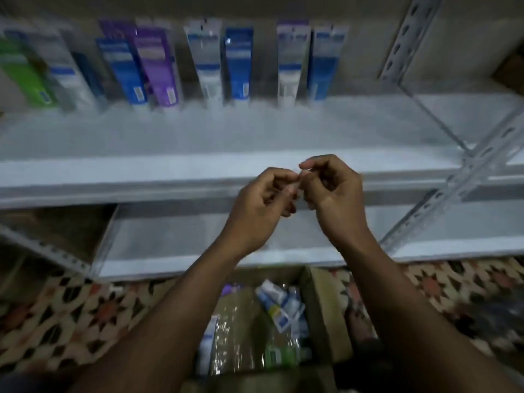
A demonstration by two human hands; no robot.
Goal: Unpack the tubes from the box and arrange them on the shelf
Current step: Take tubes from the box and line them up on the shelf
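Note:
Several tubes [236, 63] in blue, white, purple and green stand in a row at the back of the upper shelf [198, 165]. Below my arms, an open cardboard box [320, 307] on the floor holds more tubes [279, 304] and shiny clear wrap [235, 330]. In front of the shelf's front edge, my left hand [261, 205] and my right hand [334, 194] meet fingertip to fingertip. Both have curled fingers and pinch a small pale scrap [297, 181] between them, too blurred to identify.
A perforated metal upright [453, 182] and diagonal brace stand at the right. A lower shelf [175, 251] lies under the upper one. Patterned floor tiles [85, 313] surround the box. A brown carton [56, 228] sits at the lower left.

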